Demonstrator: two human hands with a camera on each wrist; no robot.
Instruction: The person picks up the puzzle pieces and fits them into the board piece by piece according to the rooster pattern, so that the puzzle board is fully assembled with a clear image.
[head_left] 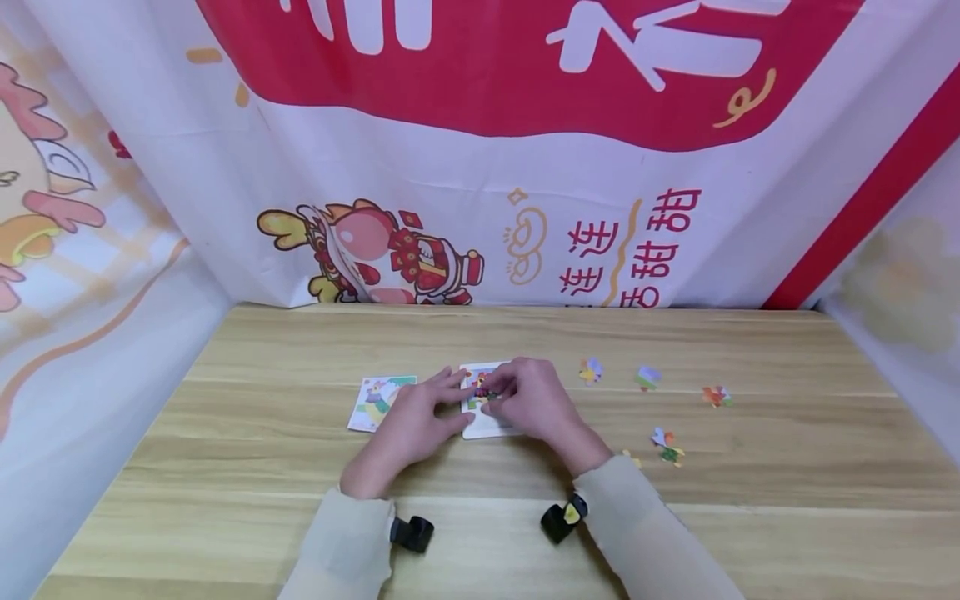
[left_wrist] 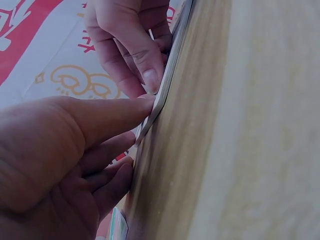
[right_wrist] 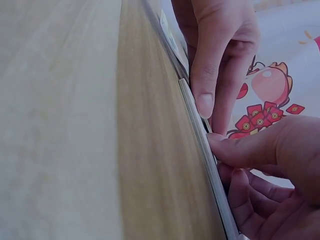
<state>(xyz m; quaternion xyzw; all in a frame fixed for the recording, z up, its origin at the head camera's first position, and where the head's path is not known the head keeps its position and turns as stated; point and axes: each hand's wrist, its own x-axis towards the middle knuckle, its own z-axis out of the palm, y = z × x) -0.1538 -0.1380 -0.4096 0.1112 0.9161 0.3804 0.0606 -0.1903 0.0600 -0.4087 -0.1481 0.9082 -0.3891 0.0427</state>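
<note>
A small white-framed puzzle board [head_left: 482, 429] lies on the table, with colourful pieces in its upper left part. My left hand [head_left: 420, 419] rests at the board's left side, thumb and extended fingertips touching its edge and face. Over the board, my right hand [head_left: 534, 400] has its fingers curled, and thumb and fingertips pinch a small puzzle piece [head_left: 491, 397] down at the surface. Most of that piece is hidden by the fingers. In the right wrist view, the right thumb [right_wrist: 227, 150] lies close to the left thumb [right_wrist: 205, 102] along the board's edge.
A picture card [head_left: 372, 406] lies left of the board, partly behind the left hand. To the right, loose puzzle pieces are scattered: a pale one [head_left: 591, 371], a purple-green one [head_left: 648, 377], an orange one [head_left: 717, 396] and a small group [head_left: 667, 447]. A printed cloth [head_left: 480, 175] hangs behind the table.
</note>
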